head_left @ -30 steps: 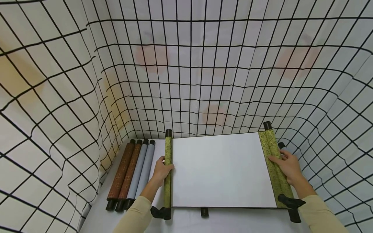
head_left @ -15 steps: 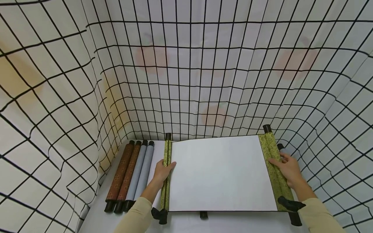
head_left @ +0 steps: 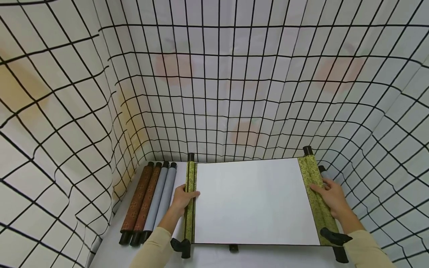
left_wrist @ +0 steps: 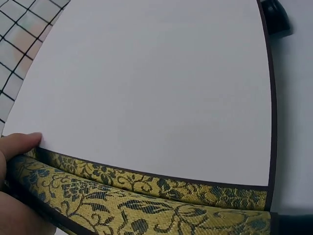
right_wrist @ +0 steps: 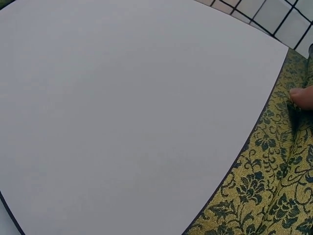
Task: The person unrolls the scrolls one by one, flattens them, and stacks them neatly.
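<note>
In the head view, you hold an opened scroll spread between your hands, over the worktop. Its plain white sheet looks smooth and matte, with gold-green fabric at both ends. Your left hand has its fingers curled round the left roller; your right hand pinches the black-tipped right roller. Brown patterned rolls and smooth pale-blue rolls lie side by side to the left.

In the left wrist view, your thumb reaches over woven brocade with dark floral scrollwork; a thin dark border edges the sheet.

In the right wrist view, one fingertip presses the wider brocade band.
</note>
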### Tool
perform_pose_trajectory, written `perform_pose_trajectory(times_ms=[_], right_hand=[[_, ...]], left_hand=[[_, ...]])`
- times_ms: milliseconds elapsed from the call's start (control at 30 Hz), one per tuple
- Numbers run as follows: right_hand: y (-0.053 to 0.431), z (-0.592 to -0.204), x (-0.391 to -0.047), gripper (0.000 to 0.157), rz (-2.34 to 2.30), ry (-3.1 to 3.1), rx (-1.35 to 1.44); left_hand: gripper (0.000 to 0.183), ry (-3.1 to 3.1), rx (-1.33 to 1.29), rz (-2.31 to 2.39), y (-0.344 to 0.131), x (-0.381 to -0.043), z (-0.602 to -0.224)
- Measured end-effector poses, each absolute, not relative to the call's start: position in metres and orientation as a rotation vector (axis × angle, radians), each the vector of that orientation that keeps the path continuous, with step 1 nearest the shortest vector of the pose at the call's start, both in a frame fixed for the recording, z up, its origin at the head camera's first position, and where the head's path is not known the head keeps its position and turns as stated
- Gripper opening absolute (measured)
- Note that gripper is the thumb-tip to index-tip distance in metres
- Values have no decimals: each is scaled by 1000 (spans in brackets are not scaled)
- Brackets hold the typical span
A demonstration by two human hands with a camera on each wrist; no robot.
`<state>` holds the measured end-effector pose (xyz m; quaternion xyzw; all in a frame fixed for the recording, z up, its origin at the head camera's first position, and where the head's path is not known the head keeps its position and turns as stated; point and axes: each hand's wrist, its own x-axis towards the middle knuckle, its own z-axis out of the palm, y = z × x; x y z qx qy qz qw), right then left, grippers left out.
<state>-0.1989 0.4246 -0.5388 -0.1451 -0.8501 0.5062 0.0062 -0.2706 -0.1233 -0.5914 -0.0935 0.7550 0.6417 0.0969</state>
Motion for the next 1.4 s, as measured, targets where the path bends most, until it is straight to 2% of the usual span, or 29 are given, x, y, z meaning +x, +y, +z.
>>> perform_pose_trajectory(times_ms=[100, 300, 400, 700, 900, 1000, 1400], right_hand=[[430, -543, -197, 105, 1578, -2655, -467], [438, -544, -193, 106, 1585, -2659, -484], [440, -544, -191, 106, 1585, -2649, -502], [445, -545, -188, 108, 1563, -2646, -578], [446, -550, -188, 104, 1568, -2624, -601], [449, -549, -187, 102, 1562, -2606, -610], [477, -545, -183, 100, 1449, -2681, -587]], left_hand=[[86, 2217, -290, 1917, -126, -271, -592], [69, 2202, -230, 1949, -128, -272, -593], [67, 2165, -197, 1972, -128, -272, -595], [79, 2204, -183, 1844, -120, -270, -589], [107, 2331, -175, 1795, -116, -275, -595], [111, 2347, -145, 1806, -113, -279, -597], [84, 2233, -134, 1919, -102, -278, -591]])
